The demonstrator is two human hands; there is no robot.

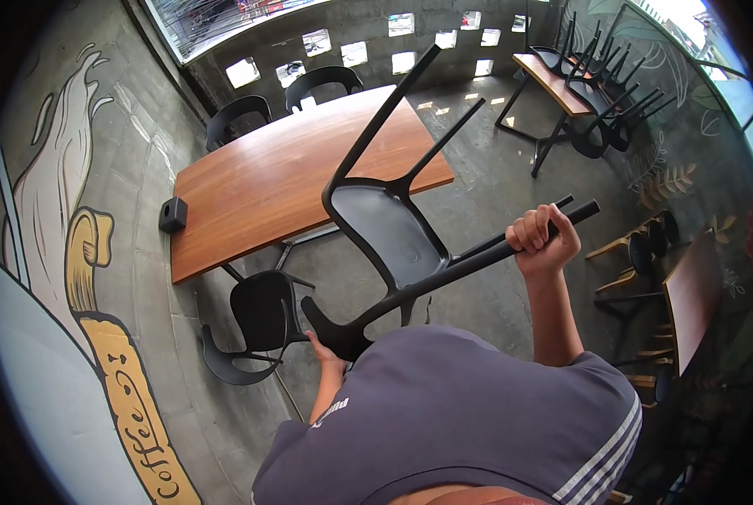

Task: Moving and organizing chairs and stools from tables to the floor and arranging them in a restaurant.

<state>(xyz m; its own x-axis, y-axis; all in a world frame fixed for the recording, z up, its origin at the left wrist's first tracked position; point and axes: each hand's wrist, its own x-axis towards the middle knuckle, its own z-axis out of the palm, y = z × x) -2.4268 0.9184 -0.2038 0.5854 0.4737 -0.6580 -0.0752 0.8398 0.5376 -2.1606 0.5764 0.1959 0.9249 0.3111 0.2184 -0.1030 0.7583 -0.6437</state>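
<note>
A black plastic chair [386, 230] is held tipped over in the air in front of my chest, its legs pointing up and to the right. My right hand [543, 240] is wrapped around a chair leg near its end. Low on the other side, my left hand [327, 351] supports the chair's curved backrest [338, 331]; most of its fingers are hidden behind it. Beyond the held chair stands a wooden table [269, 170] with a brown top. Another black chair [262, 309] stands on the floor at the table's near side, close to my left hand.
Two black chairs [237, 117] stand along the table's far side. A dark box [173, 214] sits at the table's left end. Several upturned chairs [594, 82] are piled on another table [543, 79] at back right. Another table [689, 297] and wooden-legged chairs [641, 252] line the right side.
</note>
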